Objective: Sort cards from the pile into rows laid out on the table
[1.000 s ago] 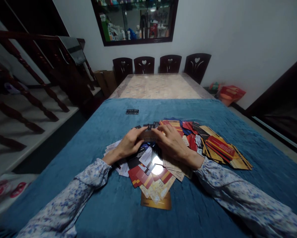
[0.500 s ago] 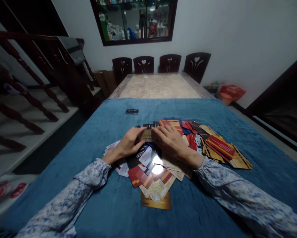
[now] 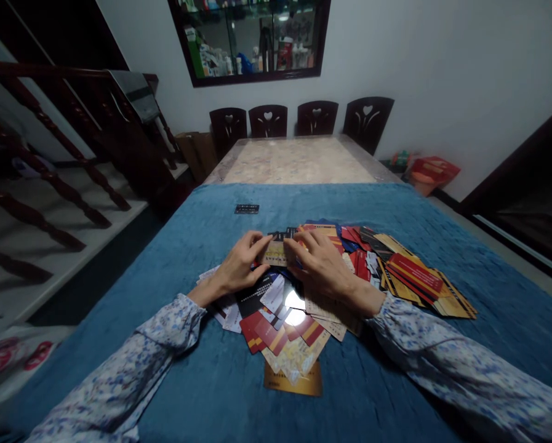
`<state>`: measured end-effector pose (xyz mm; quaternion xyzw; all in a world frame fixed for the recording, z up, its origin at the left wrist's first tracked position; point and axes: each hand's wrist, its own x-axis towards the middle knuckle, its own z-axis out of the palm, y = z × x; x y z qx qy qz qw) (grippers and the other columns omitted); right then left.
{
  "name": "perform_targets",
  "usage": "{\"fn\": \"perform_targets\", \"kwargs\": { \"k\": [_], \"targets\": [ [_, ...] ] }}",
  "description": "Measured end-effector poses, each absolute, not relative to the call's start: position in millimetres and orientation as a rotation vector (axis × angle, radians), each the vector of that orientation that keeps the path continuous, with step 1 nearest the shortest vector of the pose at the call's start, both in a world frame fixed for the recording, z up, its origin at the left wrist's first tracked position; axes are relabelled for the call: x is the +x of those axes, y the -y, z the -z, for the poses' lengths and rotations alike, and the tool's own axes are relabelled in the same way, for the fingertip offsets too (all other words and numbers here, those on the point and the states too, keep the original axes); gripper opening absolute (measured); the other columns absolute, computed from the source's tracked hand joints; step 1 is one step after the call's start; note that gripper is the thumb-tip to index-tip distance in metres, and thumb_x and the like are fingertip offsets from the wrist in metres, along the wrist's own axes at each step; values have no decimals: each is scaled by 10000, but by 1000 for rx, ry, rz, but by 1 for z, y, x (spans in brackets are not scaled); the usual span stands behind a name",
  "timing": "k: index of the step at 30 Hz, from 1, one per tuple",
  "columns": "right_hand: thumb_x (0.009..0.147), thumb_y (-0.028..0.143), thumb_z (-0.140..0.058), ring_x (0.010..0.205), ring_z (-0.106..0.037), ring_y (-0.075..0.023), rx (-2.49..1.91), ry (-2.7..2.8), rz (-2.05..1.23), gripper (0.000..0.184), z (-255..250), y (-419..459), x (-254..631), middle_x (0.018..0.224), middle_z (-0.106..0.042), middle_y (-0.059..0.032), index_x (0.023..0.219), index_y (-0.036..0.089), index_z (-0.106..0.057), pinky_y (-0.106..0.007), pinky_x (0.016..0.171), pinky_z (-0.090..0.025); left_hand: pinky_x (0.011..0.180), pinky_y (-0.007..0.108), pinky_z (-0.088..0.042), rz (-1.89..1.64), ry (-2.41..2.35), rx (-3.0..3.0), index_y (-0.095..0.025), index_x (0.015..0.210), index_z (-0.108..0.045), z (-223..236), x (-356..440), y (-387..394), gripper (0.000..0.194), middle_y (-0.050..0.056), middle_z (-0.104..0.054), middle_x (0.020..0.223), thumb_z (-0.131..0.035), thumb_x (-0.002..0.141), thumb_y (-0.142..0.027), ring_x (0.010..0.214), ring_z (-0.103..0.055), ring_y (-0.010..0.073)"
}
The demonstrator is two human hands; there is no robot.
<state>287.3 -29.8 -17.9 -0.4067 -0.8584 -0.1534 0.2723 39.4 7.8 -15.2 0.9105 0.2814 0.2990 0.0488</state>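
A beige-gold card (image 3: 274,255) stands tilted between my two hands, perhaps with more cards behind it. My left hand (image 3: 245,261) grips its left end, thumb below and fingers along the top. At the other end, the fingers of my right hand (image 3: 319,261) close over the card. Under and around both hands lies a spread pile of cards. Red and gold cards (image 3: 269,332) fan out toward me, with a white card (image 3: 273,295) and a black card (image 3: 252,298) above them. A gold card (image 3: 294,384) lies nearest to me.
To the right are more loose cards, among them a red card (image 3: 414,274) on yellow ones. One black card (image 3: 247,209) lies apart at the far left on the blue cloth (image 3: 165,295). Beyond the cloth is the bare tabletop (image 3: 303,160), with chairs (image 3: 269,123) behind.
Both hands stay around the beige-gold card, which now shows slightly more of its face. The whole view has shifted a little; the pile looks the same.
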Motion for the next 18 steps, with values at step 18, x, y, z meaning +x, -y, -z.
{"fn": "perform_targets", "kwargs": {
  "k": [18],
  "targets": [
    [907,341,-699,953,-506,-264,-1110,2543,371,342,-8,8,280,1114,-664,-155,1188,152,-649,-383,789,-421,1014,516,-528,-805,-896,2831,-159,1392,-536,5,23,-21,535,168,-621,1296,-684,888,-257,1176,-580,309]
  ]
}}
